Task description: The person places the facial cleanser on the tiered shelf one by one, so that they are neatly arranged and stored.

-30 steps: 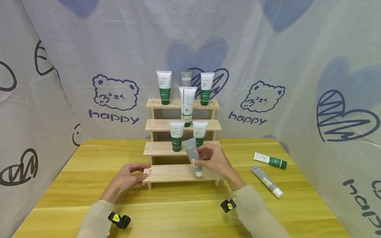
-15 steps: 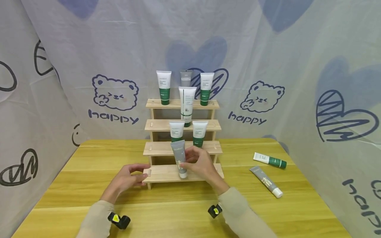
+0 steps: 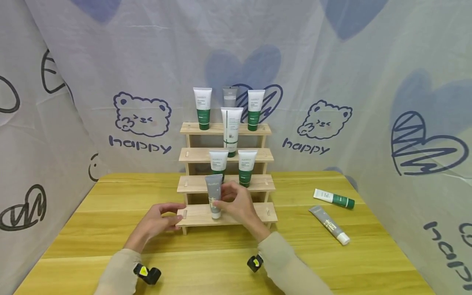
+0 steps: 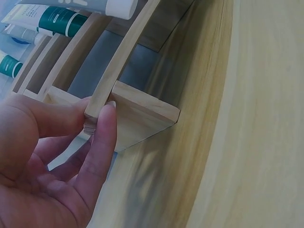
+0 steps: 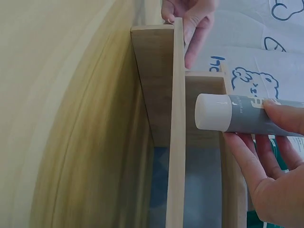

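Observation:
My right hand [image 3: 239, 205] pinches a grey squeeze tube [image 3: 213, 189], upright with its white cap [image 5: 213, 112] down. The tube is over the left part of the bottom step of a wooden tiered display stand [image 3: 241, 217]. In the right wrist view a narrow gap shows between the cap and the step's board. My left hand [image 3: 157, 222] pinches the left end of that step between thumb and fingers, plain in the left wrist view [image 4: 61, 156]. Behind the grey tube, two white-and-green tubes [image 3: 246, 166] stand on the second step; the left one [image 3: 218, 159] is partly hidden.
A taller white tube [image 3: 231, 129] stands on the third step. Two white-and-green tubes [image 3: 203, 107] and a grey one [image 3: 230, 96] stand along the top. On the table [image 3: 199, 262] to the right lie a white-and-green tube [image 3: 333, 198] and a grey tube [image 3: 329, 224]. Printed cloth [image 3: 313, 73] hangs behind.
My right hand has carried the grey tube leftward along the bottom step, and the tube has gone from tilted to nearly upright. My left hand has stayed at the stand's left end.

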A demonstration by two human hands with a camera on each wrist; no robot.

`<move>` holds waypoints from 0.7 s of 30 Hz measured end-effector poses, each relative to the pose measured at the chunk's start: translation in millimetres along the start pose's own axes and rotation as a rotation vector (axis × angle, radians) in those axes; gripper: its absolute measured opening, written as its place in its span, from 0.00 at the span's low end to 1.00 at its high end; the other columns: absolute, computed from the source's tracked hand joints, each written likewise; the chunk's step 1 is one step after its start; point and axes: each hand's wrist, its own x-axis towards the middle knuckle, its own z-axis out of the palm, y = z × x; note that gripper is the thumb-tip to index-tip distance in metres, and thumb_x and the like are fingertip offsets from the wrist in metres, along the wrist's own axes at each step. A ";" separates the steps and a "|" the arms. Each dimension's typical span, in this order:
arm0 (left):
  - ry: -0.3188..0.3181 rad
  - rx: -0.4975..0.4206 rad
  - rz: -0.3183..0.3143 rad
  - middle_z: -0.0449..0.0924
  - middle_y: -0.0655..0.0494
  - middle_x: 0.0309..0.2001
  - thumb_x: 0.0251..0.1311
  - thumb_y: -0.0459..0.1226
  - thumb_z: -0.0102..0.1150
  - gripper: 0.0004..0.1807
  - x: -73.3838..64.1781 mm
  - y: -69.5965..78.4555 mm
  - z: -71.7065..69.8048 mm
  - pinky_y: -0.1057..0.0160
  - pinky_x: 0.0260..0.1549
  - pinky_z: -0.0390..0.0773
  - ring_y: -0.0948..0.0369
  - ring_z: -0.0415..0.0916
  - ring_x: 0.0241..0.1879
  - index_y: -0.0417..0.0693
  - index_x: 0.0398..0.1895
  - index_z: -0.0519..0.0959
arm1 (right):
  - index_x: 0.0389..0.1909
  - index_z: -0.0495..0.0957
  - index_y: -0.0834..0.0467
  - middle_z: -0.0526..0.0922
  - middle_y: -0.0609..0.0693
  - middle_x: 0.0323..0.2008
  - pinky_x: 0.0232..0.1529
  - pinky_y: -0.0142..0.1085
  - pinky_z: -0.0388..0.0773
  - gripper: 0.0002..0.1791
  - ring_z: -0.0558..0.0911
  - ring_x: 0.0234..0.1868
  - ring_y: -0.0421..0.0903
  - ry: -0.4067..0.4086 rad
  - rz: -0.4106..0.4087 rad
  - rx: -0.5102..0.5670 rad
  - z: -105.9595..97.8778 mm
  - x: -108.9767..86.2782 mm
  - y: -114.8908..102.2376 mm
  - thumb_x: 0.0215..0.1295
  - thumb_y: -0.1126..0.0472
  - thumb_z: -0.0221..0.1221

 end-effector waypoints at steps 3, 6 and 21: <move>0.013 0.003 -0.002 0.72 0.33 0.65 0.71 0.31 0.61 0.24 1.4 0.4 -0.3 0.61 0.41 0.90 0.59 0.82 0.40 0.36 0.69 0.74 | 0.48 0.82 0.65 0.87 0.62 0.43 0.49 0.43 0.88 0.20 0.87 0.41 0.52 0.009 -0.004 0.008 4.5 0.6 -1.3 0.55 0.69 0.75; 0.015 0.007 -0.001 0.73 0.33 0.63 0.70 0.31 0.62 0.24 0.9 0.6 0.3 0.61 0.41 0.90 0.58 0.82 0.40 0.36 0.68 0.75 | 0.47 0.82 0.65 0.87 0.63 0.43 0.50 0.47 0.88 0.19 0.88 0.41 0.55 0.015 -0.015 0.021 8.6 -0.1 -0.8 0.54 0.69 0.75; 0.028 0.033 -0.025 0.73 0.34 0.65 0.70 0.33 0.62 0.24 0.3 2.4 1.2 0.62 0.42 0.90 0.58 0.83 0.42 0.39 0.68 0.76 | 0.48 0.82 0.65 0.87 0.63 0.44 0.52 0.47 0.88 0.20 0.88 0.44 0.57 0.008 0.003 0.036 25.0 -1.2 0.2 0.54 0.71 0.75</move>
